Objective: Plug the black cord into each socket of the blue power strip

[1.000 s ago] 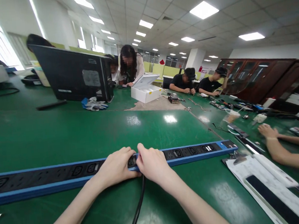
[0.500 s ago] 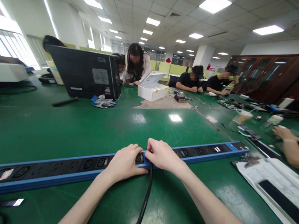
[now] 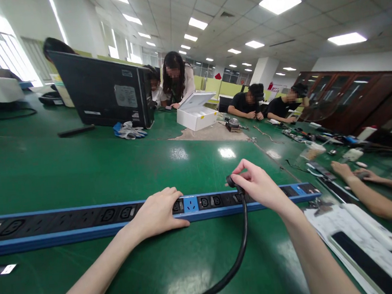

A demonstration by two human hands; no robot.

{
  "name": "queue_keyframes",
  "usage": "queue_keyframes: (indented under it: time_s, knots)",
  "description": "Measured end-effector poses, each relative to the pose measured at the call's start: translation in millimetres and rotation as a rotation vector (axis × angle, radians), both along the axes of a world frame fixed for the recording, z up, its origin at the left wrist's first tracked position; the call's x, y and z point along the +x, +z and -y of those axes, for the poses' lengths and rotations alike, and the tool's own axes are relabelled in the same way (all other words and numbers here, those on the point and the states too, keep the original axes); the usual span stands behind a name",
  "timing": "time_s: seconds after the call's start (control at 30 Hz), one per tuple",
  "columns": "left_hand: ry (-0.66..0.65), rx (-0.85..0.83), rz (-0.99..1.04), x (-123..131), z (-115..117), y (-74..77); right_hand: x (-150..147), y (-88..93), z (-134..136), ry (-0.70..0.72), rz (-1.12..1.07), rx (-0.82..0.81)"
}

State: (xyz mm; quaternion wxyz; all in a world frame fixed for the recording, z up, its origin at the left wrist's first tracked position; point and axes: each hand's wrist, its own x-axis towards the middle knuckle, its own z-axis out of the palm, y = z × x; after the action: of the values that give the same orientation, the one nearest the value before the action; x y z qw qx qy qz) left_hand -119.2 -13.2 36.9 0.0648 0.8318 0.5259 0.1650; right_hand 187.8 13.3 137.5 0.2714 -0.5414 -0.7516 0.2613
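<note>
A long blue and black power strip lies across the green table in front of me. My left hand is wrapped over its middle, thumb along the near edge and fingers over the far side. Just right of that thumb a blue socket shows with nothing in it. Pinched in my right hand is a black plug, held above the strip's right half and apart from the blue socket. Its thick black cable hangs down and curves towards the bottom edge of the view. The plug's pins are hard to make out.
A clipboard with papers and a dark phone lie at right, near a co-worker's arms. Further back stand a black computer case, gloves and an open white box. Several people sit or lean beyond.
My right hand has drawn the plug out of the blue socket and moved it up and right, the cable swinging along. My left hand stays on the power strip.
</note>
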Motion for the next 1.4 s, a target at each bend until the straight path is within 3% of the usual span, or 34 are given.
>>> queue_keyframes:
  time_s: [0.17, 0.33, 0.57, 1.0, 1.17, 1.4]
  knots:
    - [0.001, -0.013, 0.008, 0, -3, -3.1, 34, -18.1, -14, 0.024, 0.134, -0.037]
    - [0.004, -0.028, 0.006, 2, -5, -4.2, 31, -29.4, -24, 0.138, 0.229, -0.031]
    - [0.003, -0.055, 0.000, 2, -7, -5.0, 26, -43.1, -28, 0.167, 0.379, 0.043]
    - [0.004, -0.054, -0.011, 2, -8, -6.2, 27, -39.6, -23, 0.207, 0.440, 0.085]
    - [0.004, -0.049, -0.007, 2, -8, -6.3, 27, -38.7, -23, 0.254, 0.408, 0.007]
    - [0.007, -0.044, -0.014, 2, -7, -7.1, 19, -40.9, -20, 0.152, 0.590, 0.110]
